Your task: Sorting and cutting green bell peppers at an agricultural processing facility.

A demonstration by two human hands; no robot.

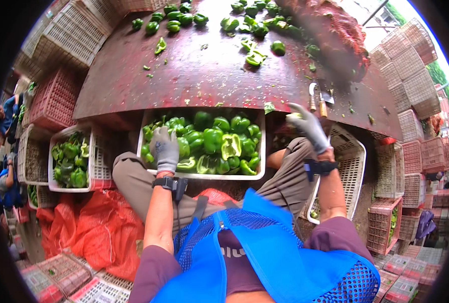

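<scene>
A white plastic crate (204, 177) full of green bell peppers (213, 140) stands between my knees, partly under the table edge. Some peppers are cut, and one half (231, 146) shows its pale inside. My left hand (165, 149), in a grey glove, rests on the peppers at the crate's left side with its fingers apart. Over the table's near edge, right of the crate, is my gloved right hand (309, 126). Its fingers are bent around something small and pale green that I cannot make out. Two wooden-handled tools, a knife (313, 98) and a broad-bladed one (325, 103), lie just beyond it.
The dark red table (194, 76) carries whole peppers (174, 25), cut pieces (255, 57) and scraps. A red mesh sack (330, 35) lies at its far right. Another pepper crate (70, 161) stands left, an openwork crate (346, 161) right. Orange mesh bags (98, 227) lie lower left.
</scene>
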